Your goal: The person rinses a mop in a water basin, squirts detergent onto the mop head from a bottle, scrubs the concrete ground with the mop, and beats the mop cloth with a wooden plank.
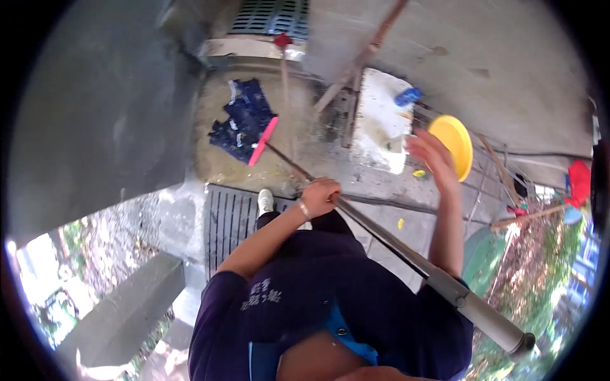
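My left hand (pixel 321 193) is closed around the shaft of a long-handled floor brush (pixel 394 237). Its grey telescopic pole slants across my body, with the upper end past my right arm. The narrow pink head (pixel 263 141) rests against the edge of a dark blue cloth (pixel 251 117), which lies crumpled on the wet floor. My right hand (pixel 434 155) is off the pole, stretched forward and slightly blurred, fingers extended. It overlaps the edge of a yellow basin (pixel 462 143) in this view. A small pale block (pixel 395 145) on a white board (pixel 375 108) lies right by its fingertips.
A blue item (pixel 408 96) lies on the white board. Ahead are a drain grate (pixel 270 16) and a wooden pole (pixel 362 63) leaning on the wall. A ribbed black mat (pixel 222 219) lies by my foot. A grey wall (pixel 108 127) rises at left.
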Demonstrator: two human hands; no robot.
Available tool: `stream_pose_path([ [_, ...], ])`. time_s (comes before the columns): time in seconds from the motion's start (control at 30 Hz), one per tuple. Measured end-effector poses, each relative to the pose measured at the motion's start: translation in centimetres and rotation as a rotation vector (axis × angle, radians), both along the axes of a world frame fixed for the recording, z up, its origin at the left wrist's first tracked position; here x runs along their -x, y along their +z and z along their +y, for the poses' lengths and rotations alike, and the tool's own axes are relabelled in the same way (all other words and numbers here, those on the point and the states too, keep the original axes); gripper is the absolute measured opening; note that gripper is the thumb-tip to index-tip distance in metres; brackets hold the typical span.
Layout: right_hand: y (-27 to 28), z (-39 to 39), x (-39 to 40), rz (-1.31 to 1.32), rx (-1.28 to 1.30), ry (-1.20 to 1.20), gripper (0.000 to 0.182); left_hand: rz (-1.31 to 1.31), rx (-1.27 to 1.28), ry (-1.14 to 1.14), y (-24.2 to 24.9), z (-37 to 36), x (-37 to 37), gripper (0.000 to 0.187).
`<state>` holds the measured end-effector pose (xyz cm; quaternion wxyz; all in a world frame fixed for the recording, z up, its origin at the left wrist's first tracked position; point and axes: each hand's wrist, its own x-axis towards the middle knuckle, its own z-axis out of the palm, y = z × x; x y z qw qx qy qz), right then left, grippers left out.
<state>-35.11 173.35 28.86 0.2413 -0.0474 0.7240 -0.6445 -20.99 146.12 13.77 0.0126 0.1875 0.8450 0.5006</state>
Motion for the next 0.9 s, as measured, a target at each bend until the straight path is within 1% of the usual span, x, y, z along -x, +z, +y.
stream_pose_path([
  [0.03,1.9,0.5,-3.4,0.075,0.282,0.051,0.078,0.009,-0.011,0.012,-0.2,-0.2,0.0,0.019],
  [0.1,8.3,-0.2,-8.1,0.060,0.637,0.135,0.092,-0.011,0.030,-0.028,-0.9,-0.9,0.2,0.017],
  [0.17,16.0,-2.6,-10.6,0.402,0.899,0.495,0.047,-0.158,0.142,-0.092,0.5,-2.1,0.7,0.016],
  [0.2,18.3,-3.6,-12.6,0.584,1.012,0.668,0.027,-0.155,0.143,-0.150,1.3,-3.0,1.0,0.016],
  [0.23,19.2,-3.7,-15.3,0.720,0.928,0.468,0.029,-0.150,0.140,-0.213,2.3,-3.9,1.1,0.015],
  [0.27,19.9,-3.3,-17.7,0.853,0.833,0.262,0.031,-0.140,0.147,-0.226,4.0,-4.6,0.7,0.015],
  [0.3,21.2,-2.1,-19.9,0.868,0.825,0.248,0.031,-0.066,0.121,-0.242,6.2,-5.2,-0.1,0.016],
  [0.33,22.9,-0.3,-21.7,0.912,1.027,0.246,0.028,0.002,0.089,-0.260,8.1,-6.3,-0.8,0.016],
  [0.4,25.0,-3.6,-23.3,0.941,1.210,0.238,0.028,-0.033,0.080,-0.290,11.6,-10.0,-1.7,0.017],
  [0.43,25.4,-5.9,-23.7,0.975,1.145,0.181,0.020,-0.055,0.083,-0.299,12.4,-12.2,-1.7,0.017],
  [0.47,25.6,-8.4,-23.9,1.013,1.083,0.123,0.017,0.009,0.047,-0.194,9.9,-14.1,-1.8,0.017],
  [0.5,24.4,-11.7,-23.5,0.989,1.003,0.088,0.015,0.063,0.009,-0.091,6.2,-16.1,-2.3,0.017],
  [0.53,21.2,-16.8,-22.1,0.875,0.907,0.089,0.013,0.024,0.020,-0.032,3.8,-19.4,-1.7,0.018],
  [0.57,15.7,-23.0,-20.2,0.743,0.843,0.091,0.012,-0.002,0.039,0.028,1.6,-23.3,-0.2,0.018],
  [0.6,13.0,-27.3,-19.7,0.656,0.783,0.062,0.010,-0.069,0.187,-0.022,-1.1,-26.5,0.5,0.020],
  [0.63,13.3,-28.7,-19.8,0.675,0.729,0.028,0.012,-0.134,0.332,-0.060,-2.8,-28.6,1.2,0.021],
  [0.67,13.7,-30.1,-19.8,0.691,0.675,-0.006,0.013,-0.125,0.332,-0.054,-2.7,-29.4,1.7,0.021],
  [0.7,14.5,-30.9,-21.5,0.677,0.551,-0.123,0.017,-0.141,0.280,-0.026,-2.4,-29.3,-0.1,0.022],
  [0.73,16.4,-26.0,-24.6,0.131,0.488,-0.129,0.017,-0.122,0.233,0.014,-1.6,-29.4,0.2,0.023],
  [0.77,18.5,-25.0,-25.3,0.332,0.455,0.051,0.015,-0.029,0.217,-0.034,1.4,-28.8,0.8,0.023],
  [0.8,20.6,-24.0,-26.0,0.551,0.446,0.220,0.015,0.026,0.194,-0.090,3.8,-27.6,-1.1,0.024],
  [0.83,22.8,-23.0,-26.7,0.751,0.470,0.366,0.017,-0.015,0.181,-0.102,3.8,-26.6,-3.6,0.024],
  [0.87,23.0,-24.5,-27.2,0.852,0.436,0.300,0.016,-0.008,0.089,-0.099,4.1,-25.7,-5.1,0.024],
  [0.9,23.2,-25.9,-27.8,0.949,0.397,0.226,0.016,0.038,0.002,-0.090,4.3,-25.4,-4.5,0.024],
])
